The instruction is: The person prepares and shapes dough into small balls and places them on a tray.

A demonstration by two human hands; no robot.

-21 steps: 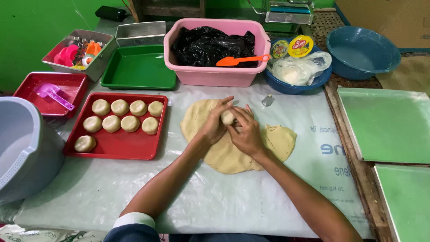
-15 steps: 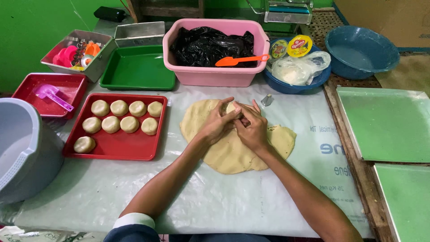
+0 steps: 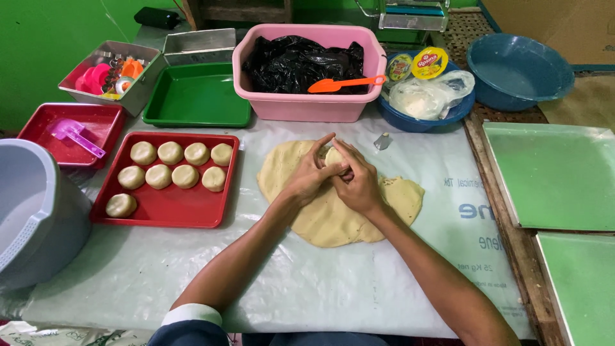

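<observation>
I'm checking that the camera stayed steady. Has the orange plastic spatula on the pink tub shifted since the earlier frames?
No. The orange plastic spatula lies across the same front part of the pink tub's rim, handle pointing right, as before.

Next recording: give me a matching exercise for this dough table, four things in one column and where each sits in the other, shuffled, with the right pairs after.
Things:
1. orange spatula
2. purple scoop
3. round dough pieces
4. small dough ball

Places:
A. on the big red tray
B. between the left hand and the right hand, above the flat dough sheet
C. across the pink tub with the black bag
D. in the small red tray at the far left

Pairs: 1-C, 2-D, 3-A, 4-B
</observation>
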